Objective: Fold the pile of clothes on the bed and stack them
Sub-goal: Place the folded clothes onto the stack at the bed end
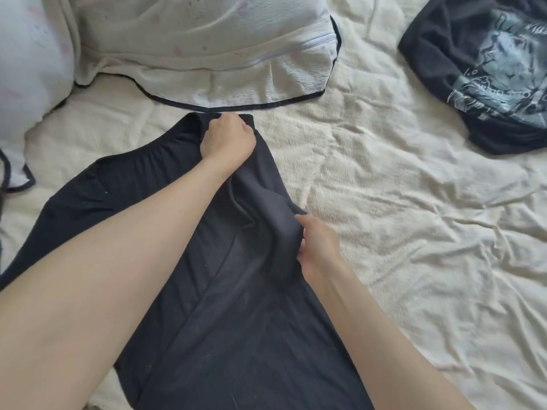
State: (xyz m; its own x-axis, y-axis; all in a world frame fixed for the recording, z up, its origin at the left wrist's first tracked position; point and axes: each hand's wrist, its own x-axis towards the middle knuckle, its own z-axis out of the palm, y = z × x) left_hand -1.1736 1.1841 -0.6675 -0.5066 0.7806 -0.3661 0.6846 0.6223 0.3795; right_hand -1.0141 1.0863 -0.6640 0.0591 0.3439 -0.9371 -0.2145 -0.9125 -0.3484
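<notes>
Your left hand (pixel 228 137) is curled tight on the far top edge of the black garment (pixel 207 306), while your right hand (pixel 318 247) pinches a raised fold along its right side, nearer you. The garment lies on the bed (pixel 414 232) under both arms, its long axis running from you toward the left hand, and a dark printed shirt (pixel 485 72) sits well off beyond your right hand.

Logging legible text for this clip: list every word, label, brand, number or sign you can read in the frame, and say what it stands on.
No text can be read in full.
dark printed T-shirt: pale graphic with lettering-like marks at its top right edge and along the lower band, too blurred and cut off to read.
black garment gripped by the left hand and right hand: no label or print shows.
white bedding with black trim: faint pastel marks only, no words.
</notes>
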